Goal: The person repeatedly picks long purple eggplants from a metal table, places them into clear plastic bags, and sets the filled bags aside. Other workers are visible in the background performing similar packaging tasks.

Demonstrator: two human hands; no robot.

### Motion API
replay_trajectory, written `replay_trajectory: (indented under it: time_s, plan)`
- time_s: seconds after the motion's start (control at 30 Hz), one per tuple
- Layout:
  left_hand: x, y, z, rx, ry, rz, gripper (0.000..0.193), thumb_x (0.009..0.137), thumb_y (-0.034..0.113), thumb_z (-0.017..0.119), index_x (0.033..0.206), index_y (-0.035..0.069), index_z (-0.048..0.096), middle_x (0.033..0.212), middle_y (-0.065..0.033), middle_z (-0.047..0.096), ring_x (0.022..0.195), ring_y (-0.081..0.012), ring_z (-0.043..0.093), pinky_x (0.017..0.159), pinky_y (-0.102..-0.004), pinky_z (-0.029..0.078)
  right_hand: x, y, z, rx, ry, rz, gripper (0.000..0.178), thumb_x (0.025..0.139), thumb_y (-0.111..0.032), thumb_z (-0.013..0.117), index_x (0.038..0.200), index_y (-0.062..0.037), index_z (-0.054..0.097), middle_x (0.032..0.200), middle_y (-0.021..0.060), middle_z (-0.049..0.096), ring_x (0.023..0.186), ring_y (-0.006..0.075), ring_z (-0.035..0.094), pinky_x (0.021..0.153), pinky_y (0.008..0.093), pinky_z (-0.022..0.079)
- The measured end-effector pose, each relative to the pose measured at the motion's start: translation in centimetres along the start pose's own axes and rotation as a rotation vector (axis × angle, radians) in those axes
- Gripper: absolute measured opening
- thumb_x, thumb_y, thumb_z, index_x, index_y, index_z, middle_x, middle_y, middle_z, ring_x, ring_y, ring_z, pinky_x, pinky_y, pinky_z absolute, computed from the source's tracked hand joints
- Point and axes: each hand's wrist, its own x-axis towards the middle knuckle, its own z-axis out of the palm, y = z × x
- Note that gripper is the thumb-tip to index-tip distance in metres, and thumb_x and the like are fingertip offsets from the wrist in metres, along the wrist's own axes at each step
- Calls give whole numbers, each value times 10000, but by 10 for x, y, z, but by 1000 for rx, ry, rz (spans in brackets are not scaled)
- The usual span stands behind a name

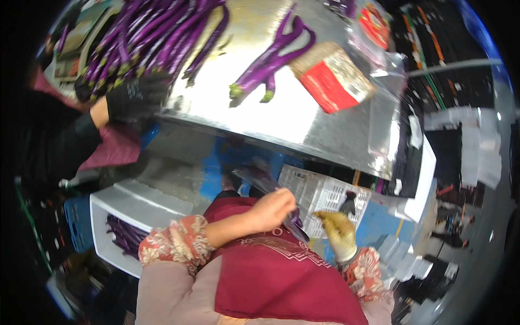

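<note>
My bare left hand (271, 210) is closed on a clear plastic bag (261, 179) with long purple eggplants in it. The bag hangs aslant in front of my dark red apron, its lower end showing below my fist. To the right of the bag is my right hand (338, 230), in a yellowish-white glove. Its fingers reach toward the bag, apart from it and holding nothing I can see. On the metal table (216, 108) ahead, a few loose eggplants (271, 62) lie beside a red and white packet (333, 81).
A pile of eggplants (154, 38) covers the table's far left. There a co-worker's black-gloved hand (138, 97) rests by their stem ends. A white crate (141, 200) with more eggplants stands at my left. Clear plastic bags (387, 103) lie along the table's right side.
</note>
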Motion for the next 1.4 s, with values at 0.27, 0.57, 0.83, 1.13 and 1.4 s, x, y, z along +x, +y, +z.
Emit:
replay_trajectory:
  time_s: [0.27, 0.57, 0.83, 1.13, 1.4]
  plan:
    - [16, 23, -43, 81, -179, -36, 137, 862, 133, 504, 823, 7, 466, 806, -131, 480, 762, -305, 488, 684, -362, 406, 36, 16, 5, 7, -495, 316, 925, 734, -468, 649, 1397, -37, 169, 1277, 265, 416, 1144, 342, 470, 942, 370, 393]
    - [8, 35, -64, 254, -237, -63, 132, 851, 143, 513, 818, 19, 481, 807, -139, 484, 777, -329, 490, 682, -388, 407, 54, -24, 40, -243, -394, 33, 694, 779, -431, 557, 1283, -5, 343, 1034, 222, 576, 987, 324, 564, 821, 377, 448]
    - [-7, 37, -81, 281, -216, -86, 130, 863, 143, 503, 832, 17, 503, 831, -111, 495, 776, -258, 508, 707, -338, 419, 78, -9, 50, -588, -460, -292, 314, 871, -318, 488, 754, -61, 625, 750, 116, 643, 690, 231, 635, 604, 368, 490]
    - [-33, 69, -132, -277, -341, 0, 1100, 626, 470, 751, 1420, 71, 103, 1406, -129, 307, 1300, -238, 276, 1051, -395, 201, 88, -137, -55, 764, -921, 242, 160, 872, -157, 551, 880, 3, 546, 788, 75, 637, 624, 83, 575, 522, 208, 442]
    - [27, 183, -90, -327, -453, 537, 1188, 573, 446, 793, 1412, 28, 62, 1432, -171, 236, 1314, -249, 266, 1057, -343, 195, 47, -165, -160, 1214, -295, 10, 219, 824, -78, 549, 955, 88, 490, 723, 145, 585, 604, 166, 591, 505, 253, 470]
